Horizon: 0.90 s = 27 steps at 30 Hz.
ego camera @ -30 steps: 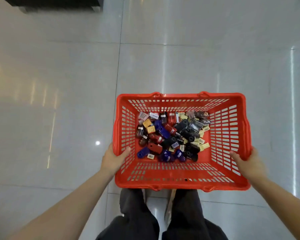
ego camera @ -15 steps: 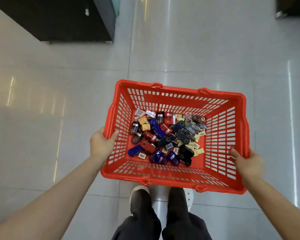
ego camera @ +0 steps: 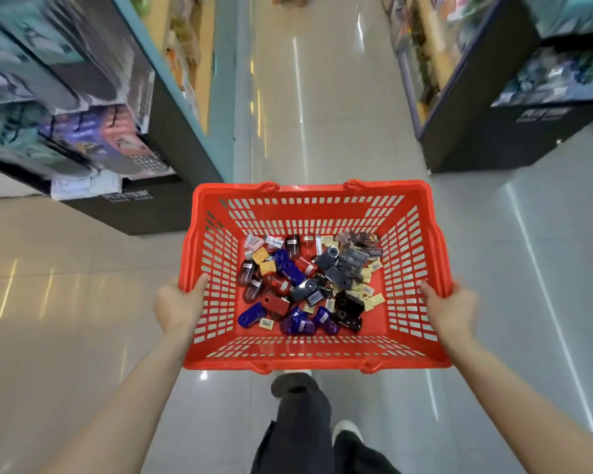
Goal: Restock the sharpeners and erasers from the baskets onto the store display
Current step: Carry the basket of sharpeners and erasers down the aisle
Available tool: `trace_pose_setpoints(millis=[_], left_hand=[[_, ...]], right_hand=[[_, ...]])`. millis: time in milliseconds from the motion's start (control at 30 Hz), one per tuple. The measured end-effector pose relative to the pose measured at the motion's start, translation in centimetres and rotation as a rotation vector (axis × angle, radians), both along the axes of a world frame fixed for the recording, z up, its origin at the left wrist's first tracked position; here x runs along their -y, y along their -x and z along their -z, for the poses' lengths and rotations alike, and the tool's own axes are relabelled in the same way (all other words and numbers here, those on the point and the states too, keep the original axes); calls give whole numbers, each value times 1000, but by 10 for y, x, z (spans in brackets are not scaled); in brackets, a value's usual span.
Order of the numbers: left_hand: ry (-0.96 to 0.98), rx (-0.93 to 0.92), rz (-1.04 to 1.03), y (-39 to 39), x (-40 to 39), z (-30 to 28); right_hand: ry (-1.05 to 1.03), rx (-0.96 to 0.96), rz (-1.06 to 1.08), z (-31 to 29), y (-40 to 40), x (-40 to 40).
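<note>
Basket (ego camera: 408,206) w/ sharpeners (ego camera: 288,268) now level; shelves (ego camera: 93,107) now visible.

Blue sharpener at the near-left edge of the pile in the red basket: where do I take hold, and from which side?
Probably from above, after freeing one of the hands: pinch the blue sharpener across its narrow width. It lies flat on the basket floor with bare floor to its left and near side. The left hand and right hand both grip the side rims.
</note>
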<state>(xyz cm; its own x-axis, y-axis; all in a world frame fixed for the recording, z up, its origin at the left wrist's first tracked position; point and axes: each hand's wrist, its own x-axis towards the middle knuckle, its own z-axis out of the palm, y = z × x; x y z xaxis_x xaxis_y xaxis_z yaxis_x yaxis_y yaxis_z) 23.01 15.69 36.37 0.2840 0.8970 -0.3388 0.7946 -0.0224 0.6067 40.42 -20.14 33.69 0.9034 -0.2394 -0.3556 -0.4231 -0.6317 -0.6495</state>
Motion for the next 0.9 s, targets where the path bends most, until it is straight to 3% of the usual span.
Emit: trace_pose_setpoints(millis=[467,733,900], left_hand=[[-4,24,146,-301,-116,-46],[0,60,135,-519,-181,-39],[101,118,103,-629,-236,-43]], right_hand=[[80,-108,89,-49,-262,-98],[-32,-89,94,-36,-474,-171],[-3,-22,44,-70,-602,-232]])
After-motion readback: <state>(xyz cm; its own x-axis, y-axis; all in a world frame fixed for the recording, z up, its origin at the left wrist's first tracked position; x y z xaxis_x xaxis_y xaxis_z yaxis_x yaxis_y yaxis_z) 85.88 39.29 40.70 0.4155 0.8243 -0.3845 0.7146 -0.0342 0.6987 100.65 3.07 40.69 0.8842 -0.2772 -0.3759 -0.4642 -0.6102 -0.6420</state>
